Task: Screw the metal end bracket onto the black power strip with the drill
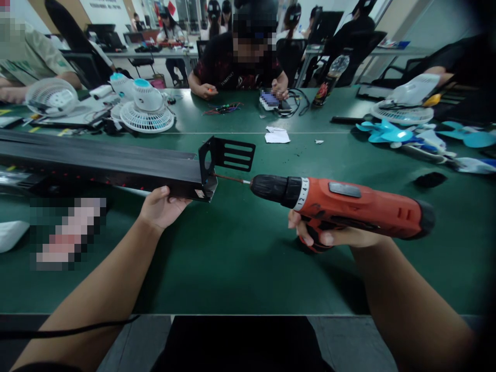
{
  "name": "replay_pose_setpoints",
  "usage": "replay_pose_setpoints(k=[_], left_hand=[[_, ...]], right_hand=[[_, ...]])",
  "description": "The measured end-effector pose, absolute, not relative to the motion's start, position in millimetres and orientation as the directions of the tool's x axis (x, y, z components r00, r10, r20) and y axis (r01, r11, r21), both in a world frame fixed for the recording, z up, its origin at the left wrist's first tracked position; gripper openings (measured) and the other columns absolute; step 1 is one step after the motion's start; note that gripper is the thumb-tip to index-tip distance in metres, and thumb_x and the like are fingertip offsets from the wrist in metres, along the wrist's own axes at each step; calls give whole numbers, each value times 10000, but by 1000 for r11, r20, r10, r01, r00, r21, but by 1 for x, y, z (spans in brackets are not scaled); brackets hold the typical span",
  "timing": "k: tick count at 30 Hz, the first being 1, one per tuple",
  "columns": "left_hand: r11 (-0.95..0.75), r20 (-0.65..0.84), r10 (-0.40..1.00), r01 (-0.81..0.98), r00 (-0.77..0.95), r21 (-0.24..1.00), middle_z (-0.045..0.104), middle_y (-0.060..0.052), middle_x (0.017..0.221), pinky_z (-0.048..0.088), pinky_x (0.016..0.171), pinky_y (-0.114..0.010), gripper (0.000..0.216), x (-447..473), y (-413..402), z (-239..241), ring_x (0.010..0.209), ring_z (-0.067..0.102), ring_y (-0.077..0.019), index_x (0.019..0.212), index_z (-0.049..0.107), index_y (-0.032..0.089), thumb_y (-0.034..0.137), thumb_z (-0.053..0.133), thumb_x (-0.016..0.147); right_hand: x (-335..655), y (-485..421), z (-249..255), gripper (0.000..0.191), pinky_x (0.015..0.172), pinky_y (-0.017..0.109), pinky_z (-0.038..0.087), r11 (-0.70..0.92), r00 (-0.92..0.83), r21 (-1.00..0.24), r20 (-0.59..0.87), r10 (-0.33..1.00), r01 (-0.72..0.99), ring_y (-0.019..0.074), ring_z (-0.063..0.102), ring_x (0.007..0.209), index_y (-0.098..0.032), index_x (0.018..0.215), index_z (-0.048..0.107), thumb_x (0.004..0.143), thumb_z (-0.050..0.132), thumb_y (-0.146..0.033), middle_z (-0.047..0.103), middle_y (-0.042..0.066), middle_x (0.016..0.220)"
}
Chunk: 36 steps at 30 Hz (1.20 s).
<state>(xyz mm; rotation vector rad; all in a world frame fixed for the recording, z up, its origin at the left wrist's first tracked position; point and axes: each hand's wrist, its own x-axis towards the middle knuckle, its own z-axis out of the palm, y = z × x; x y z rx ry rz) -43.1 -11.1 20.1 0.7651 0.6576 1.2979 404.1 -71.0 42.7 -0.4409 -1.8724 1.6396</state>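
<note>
Left fingers (180, 205) half-hidden beneath rail (108, 161)

Red-black drill (351, 205), black rail (155, 166), slotted black bracket (219, 154)
The drill points left, its bit (232, 179) at the rail's end, where the bracket stands upright.

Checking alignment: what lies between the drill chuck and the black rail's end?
The head view shows a thin bit extending from the chuck toward the black rail.
</note>
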Motion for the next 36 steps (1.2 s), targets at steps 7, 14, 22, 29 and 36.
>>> replay_pose_setpoints(k=[7,14,22,29,36], left_hand=[[83,6,989,-583,150,808,415,86,472,702,775,-339,509,-42,-12,20,523,577,-123,594,582,233,344,1078,572],[88,-1,989,-581,149,809,449,93,490,689,755,-289,494,-43,-12,20,495,522,-84,639,642,225,353,1108,541],[82,7,989,-585,148,807,457,90,487,688,727,-308,505,-43,-10,19,482,515,-93,624,626,233,348,1110,542],[97,-8,988,-579,154,809,419,105,476,702,747,-280,489,-43,-11,20,478,497,-75,668,635,230,346,1094,546],[91,-13,990,-577,138,812,410,92,476,715,749,-284,533,-42,-11,20,530,585,-109,622,559,237,344,1078,566]], right_hand=[[403,-70,45,513,535,279,573,197,-766,-972,225,602,-130,164,667,597,-226,1404,770,1019,863,-552,754,27,816],[408,-69,40,562,539,261,575,137,-775,-985,164,610,-101,158,694,614,-198,1409,754,990,894,-546,803,63,882],[414,-69,34,580,544,284,573,131,-770,-989,135,624,-68,159,691,597,-204,1413,744,980,892,-561,793,49,879],[411,-69,36,576,540,265,576,141,-772,-983,177,611,-113,159,699,614,-186,1424,741,992,891,-535,789,47,862],[411,-69,38,549,527,271,557,156,-771,-985,160,617,-80,154,678,587,-213,1407,751,987,898,-534,801,42,865]])
